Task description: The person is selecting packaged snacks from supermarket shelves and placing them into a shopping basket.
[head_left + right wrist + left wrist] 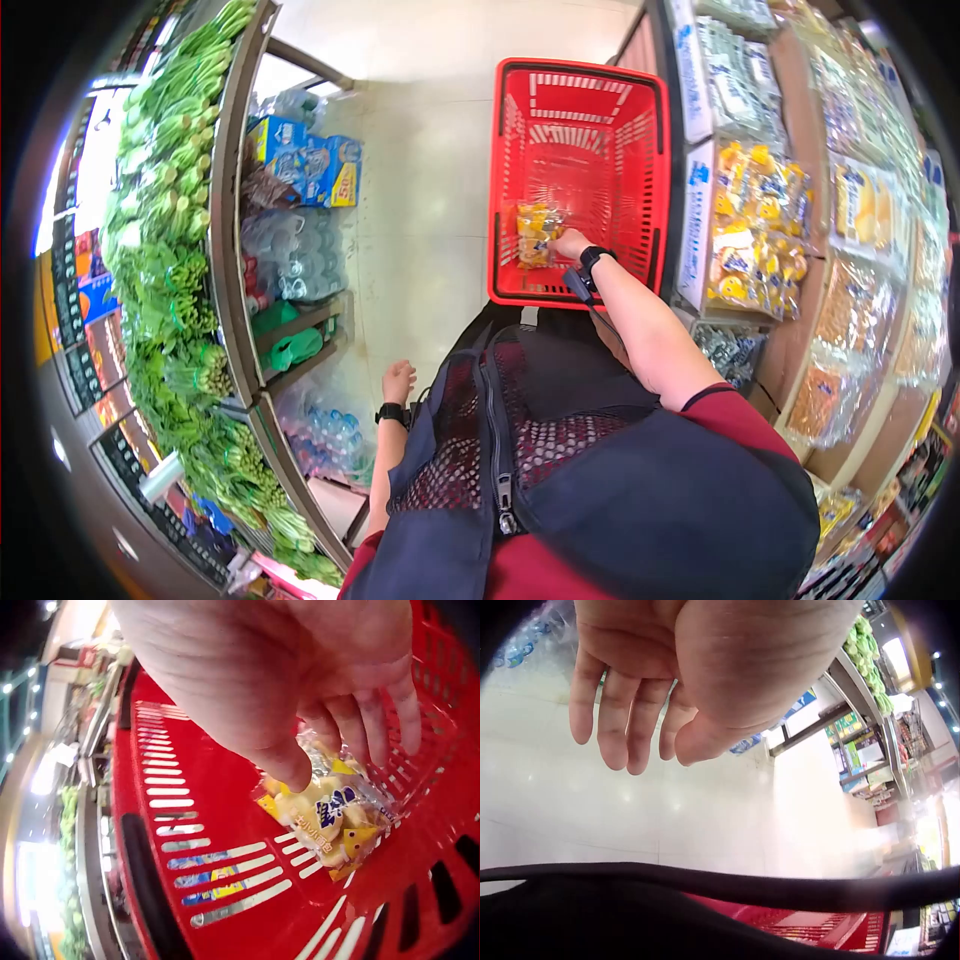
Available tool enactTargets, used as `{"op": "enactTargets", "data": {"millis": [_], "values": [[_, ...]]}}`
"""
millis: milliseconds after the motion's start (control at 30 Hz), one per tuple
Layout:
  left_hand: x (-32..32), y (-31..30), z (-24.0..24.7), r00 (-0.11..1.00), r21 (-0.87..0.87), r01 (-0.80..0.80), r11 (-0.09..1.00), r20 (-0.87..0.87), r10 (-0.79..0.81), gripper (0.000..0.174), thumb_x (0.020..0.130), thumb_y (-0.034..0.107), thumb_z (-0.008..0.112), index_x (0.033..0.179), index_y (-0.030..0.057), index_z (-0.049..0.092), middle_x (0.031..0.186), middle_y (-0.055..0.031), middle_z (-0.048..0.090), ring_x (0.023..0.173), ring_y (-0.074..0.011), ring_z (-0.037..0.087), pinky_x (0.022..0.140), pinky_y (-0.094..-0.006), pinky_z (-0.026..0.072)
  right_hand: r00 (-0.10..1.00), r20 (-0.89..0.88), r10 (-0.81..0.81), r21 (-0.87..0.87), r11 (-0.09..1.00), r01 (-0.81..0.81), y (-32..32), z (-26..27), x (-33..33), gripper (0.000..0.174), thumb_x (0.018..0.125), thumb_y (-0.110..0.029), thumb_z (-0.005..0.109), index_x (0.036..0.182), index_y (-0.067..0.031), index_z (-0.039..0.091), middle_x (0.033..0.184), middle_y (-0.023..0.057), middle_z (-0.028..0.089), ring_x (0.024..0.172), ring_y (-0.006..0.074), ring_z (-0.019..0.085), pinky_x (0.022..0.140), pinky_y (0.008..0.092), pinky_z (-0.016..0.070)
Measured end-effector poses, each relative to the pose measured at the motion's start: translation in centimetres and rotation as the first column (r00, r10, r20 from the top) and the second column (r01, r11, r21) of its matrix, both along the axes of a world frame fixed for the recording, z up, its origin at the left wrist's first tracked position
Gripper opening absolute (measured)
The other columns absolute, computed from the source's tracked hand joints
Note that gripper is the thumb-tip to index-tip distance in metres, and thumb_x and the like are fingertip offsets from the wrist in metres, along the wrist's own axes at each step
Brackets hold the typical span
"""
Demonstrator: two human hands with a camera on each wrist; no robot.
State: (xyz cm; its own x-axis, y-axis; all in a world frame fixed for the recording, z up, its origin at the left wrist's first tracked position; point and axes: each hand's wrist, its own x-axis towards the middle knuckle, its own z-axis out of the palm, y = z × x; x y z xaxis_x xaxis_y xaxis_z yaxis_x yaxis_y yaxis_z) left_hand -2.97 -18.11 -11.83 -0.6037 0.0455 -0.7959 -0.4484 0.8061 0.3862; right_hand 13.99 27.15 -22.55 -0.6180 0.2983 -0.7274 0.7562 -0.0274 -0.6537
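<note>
My right hand [570, 243] reaches down into a red shopping basket [581, 66]. Below it is a clear and yellow plastic bag of small bread rolls [334, 814], near the basket's floor at the end closest to me. In the right wrist view the thumb overlaps the bag's edge, and the fingers [350, 724] extend loosely over its top, spread apart from the thumb. My left hand [398, 382] hangs at my side over the pale floor, palm bare and fingers relaxed, holding nothing.
Right of the basket, a shelf holds yellow bread packets [760, 190] and other bagged goods. Left across the aisle stands a rack of leafy greens [165, 200], with bottle packs [300, 255] and a blue carton [345, 170] beneath. A dark mesh bag [590, 400] hangs over my front.
</note>
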Motion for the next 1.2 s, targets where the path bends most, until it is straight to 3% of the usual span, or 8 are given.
{"op": "enactTargets", "data": {"millis": [67, 167, 267, 467, 567, 767, 900, 1200], "values": [[0.8, -3.7, 0.0, 0.998, -0.004, -0.059, 0.998, -0.019, 0.059, 0.033, 0.083, 0.020, 0.054, 0.112, 0.0045, 0.054, 0.094, -0.0089, 0.064, 0.074, -0.0158, 0.061, 0.060, -0.0276, 0.0472, 0.989, 0.142, -0.035, 0.252, 0.968, -0.002, -0.3, -2.4, -0.5, 0.024, 0.079, -0.022, 0.061, 0.083, 0.0023, 0.063, 0.073, 0.0131, 0.065, 0.061, 0.0210, 0.063, 0.053, 0.0344, 0.0491], [2.8, -6.6, 1.7, 0.997, -0.065, -0.072, 0.995, -0.028, 0.070, 0.032, 0.083, 0.020, 0.054, 0.111, 0.0044, 0.054, 0.093, -0.0092, 0.064, 0.074, -0.0160, 0.061, 0.059, -0.0273, 0.0474, 0.974, 0.228, 0.004, 0.070, 0.997, -0.021, -1.2, -14.1, -0.1, 0.035, 0.076, -0.032, 0.063, 0.090, 0.0009, 0.064, 0.073, 0.0148, 0.066, 0.062, 0.0223, 0.066, 0.053, 0.0346, 0.0515], [4.6, -10.3, 1.2, 0.996, -0.095, -0.090, 0.991, -0.031, 0.087, 0.031, 0.084, 0.019, 0.055, 0.110, 0.0027, 0.055, 0.092, -0.0106, 0.064, 0.074, -0.0168, 0.062, 0.058, -0.0270, 0.0486, 0.931, 0.342, -0.127, 0.002, 0.991, 0.135, -1.1, -0.7, -1.9, 0.033, 0.075, -0.029, 0.066, 0.081, 0.0032, 0.065, 0.070, 0.0148, 0.066, 0.061, 0.0237, 0.065, 0.057, 0.0348, 0.0511], [5.8, -13.5, -1.7, 0.990, 0.011, -0.141, 0.990, 0.007, 0.141, 0.030, 0.084, 0.016, 0.056, 0.108, -0.0022, 0.055, 0.091, -0.0138, 0.063, 0.077, -0.0194, 0.063, 0.061, -0.0272, 0.0520, 0.930, 0.311, -0.196, 0.160, 0.975, 0.152, -1.2, -0.7, -1.9, 0.032, 0.071, -0.029, 0.069, 0.083, -0.0008, 0.063, 0.079, 0.0138, 0.066, 0.074, 0.0246, 0.065, 0.063, 0.0340, 0.0496], [3.6, -10.5, -1.4, 0.981, -0.086, 0.184, 0.979, -0.049, -0.188, 0.031, 0.084, 0.018, 0.056, 0.109, 0.0011, 0.055, 0.092, -0.0117, 0.063, 0.077, -0.0179, 0.062, 0.059, -0.0270, 0.0497, 0.969, 0.078, -0.236, 0.419, 0.889, 0.183, -1.3, -0.5, -1.0, 0.028, 0.072, -0.027, 0.068, 0.080, -0.0013, 0.059, 0.075, 0.0123, 0.064, 0.071, 0.0215, 0.063, 0.063, 0.0336, 0.0480], [-0.1, -3.7, -3.4, 0.996, 0.058, -0.062, 0.996, 0.066, 0.058, 0.033, 0.084, 0.022, 0.054, 0.112, 0.0036, 0.053, 0.092, -0.0085, 0.064, 0.074, -0.0151, 0.061, 0.059, -0.0287, 0.0472, 0.804, -0.298, -0.514, -0.259, 0.855, 0.450, 0.3, 9.5, 1.7, 0.014, 0.082, -0.017, 0.062, 0.082, -0.0049, 0.055, 0.080, 0.0044, 0.061, 0.080, 0.0133, 0.059, 0.072, 0.0269, 0.0459], [-2.6, 1.0, -6.8, 0.994, 0.110, 0.057, 0.992, 0.088, -0.067, 0.034, 0.085, 0.022, 0.053, 0.113, 0.0041, 0.053, 0.093, -0.0072, 0.064, 0.074, -0.0144, 0.061, 0.059, -0.0284, 0.0471, 0.662, -0.315, -0.680, -0.489, 0.714, 0.501, 0.5, 19.8, 4.4, 0.009, 0.085, -0.014, 0.059, 0.088, -0.0075, 0.053, 0.089, 0.0004, 0.058, 0.085, 0.0111, 0.058, 0.080, 0.0277, 0.0472], [-5.6, 14.1, -7.3, 0.918, 0.170, 0.335, 0.927, 0.163, -0.361, 0.033, 0.085, 0.023, 0.053, 0.114, 0.0082, 0.053, 0.095, -0.0063, 0.064, 0.076, -0.0148, 0.061, 0.059, -0.0288, 0.0470, 0.508, -0.553, -0.660, -0.271, 0.719, 0.640, 0.8, 28.3, 12.8, 0.010, 0.085, -0.013, 0.061, 0.088, -0.0081, 0.053, 0.081, -0.0043, 0.056, 0.075, 0.0035, 0.052, 0.069, 0.0204, 0.0428]]}}
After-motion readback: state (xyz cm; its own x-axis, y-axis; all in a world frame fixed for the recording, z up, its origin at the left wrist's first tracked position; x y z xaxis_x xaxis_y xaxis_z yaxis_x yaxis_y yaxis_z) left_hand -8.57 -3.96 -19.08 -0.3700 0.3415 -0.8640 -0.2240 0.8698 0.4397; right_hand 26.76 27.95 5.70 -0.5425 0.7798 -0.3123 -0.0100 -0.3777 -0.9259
